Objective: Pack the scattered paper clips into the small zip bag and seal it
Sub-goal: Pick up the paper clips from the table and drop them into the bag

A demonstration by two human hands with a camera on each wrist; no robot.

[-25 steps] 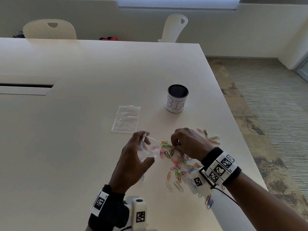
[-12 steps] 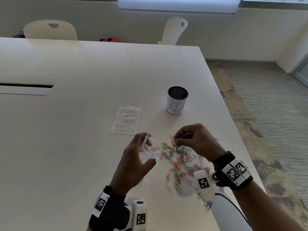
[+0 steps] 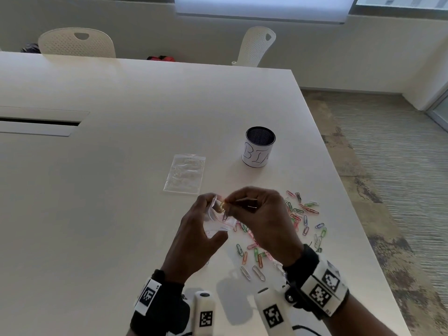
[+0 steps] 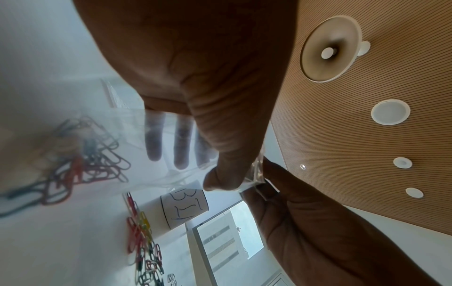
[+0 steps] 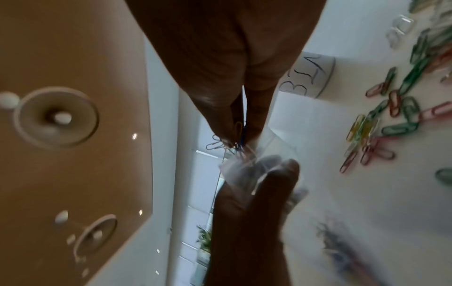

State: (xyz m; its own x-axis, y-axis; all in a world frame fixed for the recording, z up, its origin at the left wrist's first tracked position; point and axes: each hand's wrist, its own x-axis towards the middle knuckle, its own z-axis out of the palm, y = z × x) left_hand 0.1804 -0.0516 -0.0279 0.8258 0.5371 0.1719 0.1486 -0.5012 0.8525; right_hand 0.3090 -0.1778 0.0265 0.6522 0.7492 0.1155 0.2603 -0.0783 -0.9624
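Left hand (image 3: pixel 194 235) raised above the table (image 3: pixel 109 190), on the near side of the bin cup (image 3: pixel 259 150), thumb and fingers curled round a small clear zip bag (image 3: pixel 219 220), mouth held open and turned toward the right hand (image 3: pixel 261 218). Left wrist view: three fingertips (image 4: pixel 181 141) show through the thin, crinkly plastic. Right hand arched over the bag mouth, thumb and fingers pinching a small bunch of paper clips (image 5: pixel 234 143), thin bent wire in mixed colours; clip ends look to be at or just inside the opening, blur makes it hard to confirm. Loose paper clips (image 3: pixel 300 214), glossy green, red, pink, blue, yellow and white wire loops, scattered flat on the smooth white table nearer than the bin cup, partly under the right hand. Bin cup is cylindrical, dark mesh inside, white paper wrap lettered "BIN". A second, flat clear zip bag (image 3: pixel 185 174) lies left of the bin cup.
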